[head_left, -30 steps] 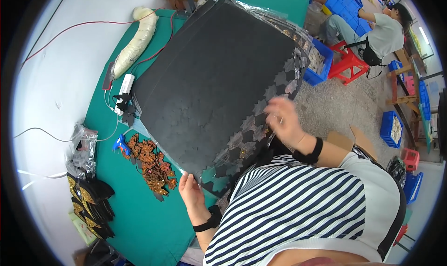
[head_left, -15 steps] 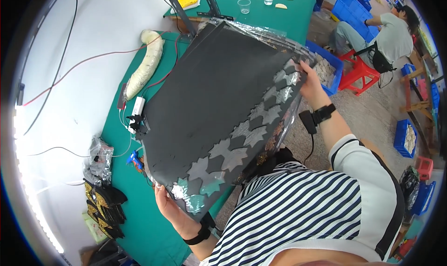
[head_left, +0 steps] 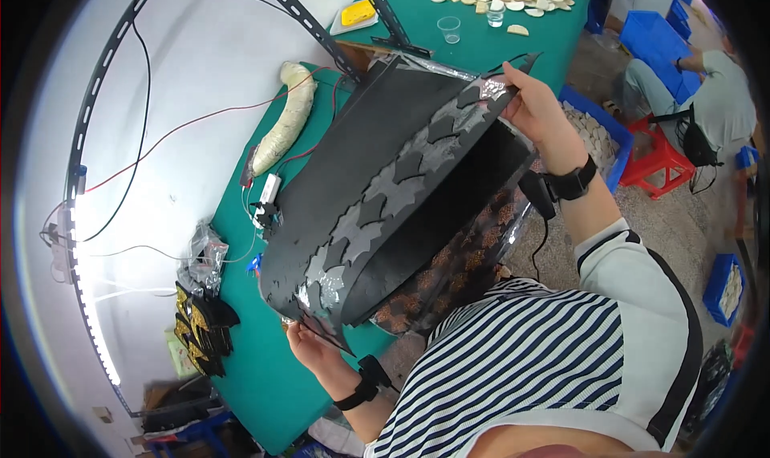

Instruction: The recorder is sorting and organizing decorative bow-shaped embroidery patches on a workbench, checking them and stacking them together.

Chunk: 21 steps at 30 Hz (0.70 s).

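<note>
1. Left grip (head_left: pixel 317 358): fingertips pinching the black sheet (head_left: pixel 345 161) at its near end.
2. The sheet bows above a glittery stack (head_left: pixel 473 253) on the table (head_left: pixel 257 394); probably light, floppy, its leaf-cut edge easily torn, so best held at both ends.
3. Clear cup (head_left: pixel 449 31): contents unclear.
4. Right grip (head_left: pixel 536 109): thumb and fingers nipping the far end.
5. Blue bin (head_left: pixel 624 141): pale pieces (head_left: pixel 589 133) inside.

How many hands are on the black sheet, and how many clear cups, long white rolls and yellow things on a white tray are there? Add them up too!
Hands on the black sheet: 2 (left hand, right hand)
Clear cups: 2
Long white roll: 1
Yellow thing on white tray: 1
Total: 6
</note>
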Each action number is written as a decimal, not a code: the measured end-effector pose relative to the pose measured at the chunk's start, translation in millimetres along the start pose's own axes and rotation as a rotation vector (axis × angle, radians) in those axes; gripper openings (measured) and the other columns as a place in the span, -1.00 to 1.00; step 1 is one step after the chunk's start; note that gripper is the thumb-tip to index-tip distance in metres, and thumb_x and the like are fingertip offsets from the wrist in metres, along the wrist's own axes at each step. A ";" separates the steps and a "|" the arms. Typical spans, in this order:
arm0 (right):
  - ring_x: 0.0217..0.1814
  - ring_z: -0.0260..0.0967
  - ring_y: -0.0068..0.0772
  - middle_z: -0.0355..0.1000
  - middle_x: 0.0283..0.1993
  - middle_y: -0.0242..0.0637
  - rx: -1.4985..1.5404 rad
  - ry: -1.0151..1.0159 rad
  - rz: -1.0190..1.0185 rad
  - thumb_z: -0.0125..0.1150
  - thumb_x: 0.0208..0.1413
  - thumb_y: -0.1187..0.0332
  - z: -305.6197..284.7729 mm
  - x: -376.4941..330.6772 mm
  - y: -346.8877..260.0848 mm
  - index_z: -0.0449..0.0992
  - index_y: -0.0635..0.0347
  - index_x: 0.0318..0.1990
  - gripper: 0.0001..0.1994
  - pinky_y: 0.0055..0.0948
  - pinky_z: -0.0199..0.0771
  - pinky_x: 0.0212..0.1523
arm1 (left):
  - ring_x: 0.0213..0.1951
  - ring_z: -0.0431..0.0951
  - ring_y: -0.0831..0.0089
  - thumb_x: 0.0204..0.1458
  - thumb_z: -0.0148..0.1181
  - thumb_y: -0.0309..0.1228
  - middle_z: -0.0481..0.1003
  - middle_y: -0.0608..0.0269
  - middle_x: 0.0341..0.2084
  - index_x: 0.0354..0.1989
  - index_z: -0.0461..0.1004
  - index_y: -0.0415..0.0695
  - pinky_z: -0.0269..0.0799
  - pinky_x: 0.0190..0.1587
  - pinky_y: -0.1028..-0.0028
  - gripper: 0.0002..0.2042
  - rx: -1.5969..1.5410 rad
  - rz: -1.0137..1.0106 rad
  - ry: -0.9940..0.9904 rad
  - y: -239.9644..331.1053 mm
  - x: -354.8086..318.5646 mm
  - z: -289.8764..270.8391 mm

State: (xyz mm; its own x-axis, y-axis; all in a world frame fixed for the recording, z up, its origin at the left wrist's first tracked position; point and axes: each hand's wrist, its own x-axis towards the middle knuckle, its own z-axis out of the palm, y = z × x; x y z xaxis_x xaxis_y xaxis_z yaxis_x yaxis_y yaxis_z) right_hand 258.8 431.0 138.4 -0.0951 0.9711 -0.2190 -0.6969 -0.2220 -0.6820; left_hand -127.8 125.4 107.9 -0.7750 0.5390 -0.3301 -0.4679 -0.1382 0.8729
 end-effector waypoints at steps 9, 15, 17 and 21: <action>-0.09 0.32 -0.40 0.40 -0.13 -0.27 -0.521 -0.241 -0.364 -0.02 0.16 0.15 4.4 48.5 -84.6 0.38 0.32 -0.06 -0.62 -0.39 0.35 -0.12 | -0.25 0.46 0.41 0.00 -0.12 -0.37 0.44 0.19 -0.26 -0.18 0.34 -0.18 0.42 -0.25 0.49 -0.75 0.046 0.070 -0.253 36.5 -20.3 80.6; -0.09 0.32 -0.44 0.35 -0.06 -0.31 -0.176 -0.209 -0.195 0.04 0.12 0.16 -20.5 5.0 -47.1 0.24 0.22 0.06 -0.57 -0.45 0.39 -0.16 | -0.05 0.37 0.34 -0.05 -0.10 -0.36 0.36 0.10 -0.08 0.01 0.27 -0.28 0.27 0.00 0.38 -0.59 0.121 0.253 -0.177 52.2 -3.1 41.2; -0.05 0.30 -0.46 0.32 -0.06 -0.31 -0.215 -0.216 -0.154 0.00 0.14 0.25 -43.7 -31.1 -29.0 0.19 0.24 0.08 -0.60 -0.46 0.37 -0.10 | -0.02 0.36 0.28 -0.05 -0.11 -0.34 0.34 0.06 -0.05 0.05 0.23 -0.32 0.27 0.01 0.34 -0.54 0.211 0.319 -0.142 60.6 -15.2 5.4; -0.11 0.32 -0.50 0.37 -0.11 -0.34 -0.228 -0.107 0.196 0.00 0.15 0.26 -80.5 -67.8 19.4 0.34 0.20 -0.02 -0.70 -0.43 0.38 -0.16 | 0.00 0.34 0.26 -0.04 -0.12 -0.32 0.33 0.06 -0.03 0.07 0.21 -0.32 0.25 0.03 0.33 -0.52 0.312 0.325 -0.282 91.6 -12.4 -53.5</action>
State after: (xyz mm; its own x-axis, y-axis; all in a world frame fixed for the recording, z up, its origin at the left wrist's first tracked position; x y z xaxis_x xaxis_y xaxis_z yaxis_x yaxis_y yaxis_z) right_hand 308.9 353.8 83.8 -0.2945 0.9088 -0.2956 -0.4813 -0.4082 -0.7757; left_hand -183.8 61.7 172.7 -0.6942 0.7183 0.0469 -0.0411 -0.1046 0.9937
